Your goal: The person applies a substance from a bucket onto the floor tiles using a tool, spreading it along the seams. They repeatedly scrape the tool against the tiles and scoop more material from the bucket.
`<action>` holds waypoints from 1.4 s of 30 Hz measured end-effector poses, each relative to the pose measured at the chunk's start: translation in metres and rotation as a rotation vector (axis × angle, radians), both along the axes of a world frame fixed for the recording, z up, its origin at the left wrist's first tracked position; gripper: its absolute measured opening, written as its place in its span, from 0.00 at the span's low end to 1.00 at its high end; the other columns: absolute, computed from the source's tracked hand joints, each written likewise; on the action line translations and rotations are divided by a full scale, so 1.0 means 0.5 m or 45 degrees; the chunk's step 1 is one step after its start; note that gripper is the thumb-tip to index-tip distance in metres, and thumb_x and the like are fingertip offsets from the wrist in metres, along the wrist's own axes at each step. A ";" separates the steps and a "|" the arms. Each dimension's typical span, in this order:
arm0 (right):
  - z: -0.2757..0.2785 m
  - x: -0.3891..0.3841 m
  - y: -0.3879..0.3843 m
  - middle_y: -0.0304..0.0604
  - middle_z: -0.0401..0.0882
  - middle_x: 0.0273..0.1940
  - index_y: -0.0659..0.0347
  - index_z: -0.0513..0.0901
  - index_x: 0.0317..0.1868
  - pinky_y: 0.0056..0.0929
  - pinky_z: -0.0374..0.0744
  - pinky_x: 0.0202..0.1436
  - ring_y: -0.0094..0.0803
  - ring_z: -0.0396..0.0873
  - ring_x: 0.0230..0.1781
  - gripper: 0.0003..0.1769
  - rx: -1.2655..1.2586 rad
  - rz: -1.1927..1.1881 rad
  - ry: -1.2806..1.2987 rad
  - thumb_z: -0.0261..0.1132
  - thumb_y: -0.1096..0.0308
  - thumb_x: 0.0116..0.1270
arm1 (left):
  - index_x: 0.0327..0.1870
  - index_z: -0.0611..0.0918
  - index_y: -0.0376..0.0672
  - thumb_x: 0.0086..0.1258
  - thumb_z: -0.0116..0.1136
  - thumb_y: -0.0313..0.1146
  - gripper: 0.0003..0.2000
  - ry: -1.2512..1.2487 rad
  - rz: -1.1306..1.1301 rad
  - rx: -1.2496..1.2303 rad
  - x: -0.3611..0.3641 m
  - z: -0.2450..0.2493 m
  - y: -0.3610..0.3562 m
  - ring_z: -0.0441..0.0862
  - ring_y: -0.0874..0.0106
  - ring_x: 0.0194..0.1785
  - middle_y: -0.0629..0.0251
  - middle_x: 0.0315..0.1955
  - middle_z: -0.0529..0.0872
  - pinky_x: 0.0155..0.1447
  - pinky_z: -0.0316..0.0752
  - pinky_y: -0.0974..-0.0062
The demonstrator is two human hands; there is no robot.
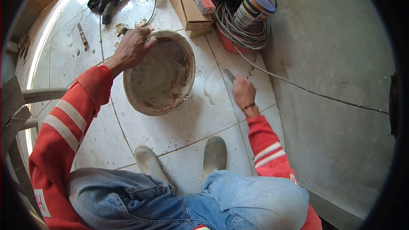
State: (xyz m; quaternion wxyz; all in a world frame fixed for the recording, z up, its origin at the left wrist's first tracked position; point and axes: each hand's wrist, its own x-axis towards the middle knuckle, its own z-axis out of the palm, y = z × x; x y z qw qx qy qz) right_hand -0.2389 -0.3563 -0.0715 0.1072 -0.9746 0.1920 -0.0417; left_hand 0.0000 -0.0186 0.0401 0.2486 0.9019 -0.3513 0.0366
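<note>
My left hand (133, 47) is closed on the far-left rim of a round, mortar-stained bucket (191, 81). Greyish, wet-looking residue coats the bucket's inside, and some murky liquid or paste lies at its bottom. To the right of the bucket, my right hand (244, 93) is wrapped round a small trowel (229, 75). Only its short grey blade shows, pointing up and left; the handle is hidden in my fist. Between bucket and trowel, a wet smear (208, 91) marks the tiles.
Beyond the bucket lie a power drill (111, 4), a knife-like tool (82, 35) and a cardboard box (183, 6). A coiled cable (228, 23) and a labelled tub (254, 9) sit on a red container (230, 44). A grey wall (328, 51) bounds the right; wooden legs (44, 95) stand left.
</note>
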 end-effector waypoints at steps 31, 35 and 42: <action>-0.041 -0.184 0.209 0.46 0.85 0.44 0.59 0.87 0.52 0.45 0.86 0.43 0.45 0.87 0.39 0.15 0.115 0.221 0.016 0.58 0.70 0.70 | 0.36 0.77 0.29 0.77 0.57 0.43 0.20 0.136 0.015 0.101 0.011 0.018 0.005 0.80 0.43 0.37 0.39 0.29 0.79 0.47 0.72 0.49; -0.027 -0.164 0.053 0.49 0.86 0.42 0.58 0.87 0.49 0.51 0.86 0.42 0.52 0.87 0.38 0.13 -0.036 -0.216 -0.069 0.58 0.71 0.71 | 0.37 0.79 0.28 0.77 0.56 0.43 0.20 0.136 0.007 0.090 0.011 0.011 0.014 0.81 0.43 0.40 0.38 0.29 0.80 0.49 0.72 0.50; -0.083 -0.200 0.178 0.45 0.86 0.45 0.56 0.87 0.51 0.45 0.87 0.44 0.48 0.87 0.40 0.15 -0.040 0.041 -0.059 0.61 0.71 0.66 | 0.45 0.83 0.27 0.77 0.55 0.44 0.21 0.206 0.049 0.147 0.020 0.024 0.014 0.83 0.43 0.43 0.38 0.33 0.84 0.51 0.73 0.51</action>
